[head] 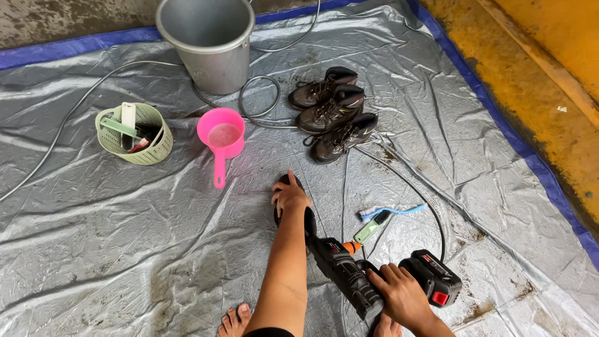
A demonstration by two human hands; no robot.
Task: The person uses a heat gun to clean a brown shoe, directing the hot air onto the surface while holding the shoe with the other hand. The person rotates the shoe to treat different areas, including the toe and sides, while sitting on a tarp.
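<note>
My left hand (290,196) presses down on a dark shoe-like object (310,220) lying on the silver tarp (125,237); most of that object is hidden under my hand and arm. My right hand (399,293) grips the handle of a black cordless spray gun (343,271) with a red-marked battery pack (433,278). The gun's front end points at the dark object. A thin black hose (430,206) runs from the gun toward the back.
Three dark brown boots (334,112) lie behind my left hand. A grey bucket (212,37), a pink ladle (221,134) and a green basket (134,134) of brushes stand at the back left. Two brushes (380,219) lie beside the gun. My bare foot (234,319) shows below.
</note>
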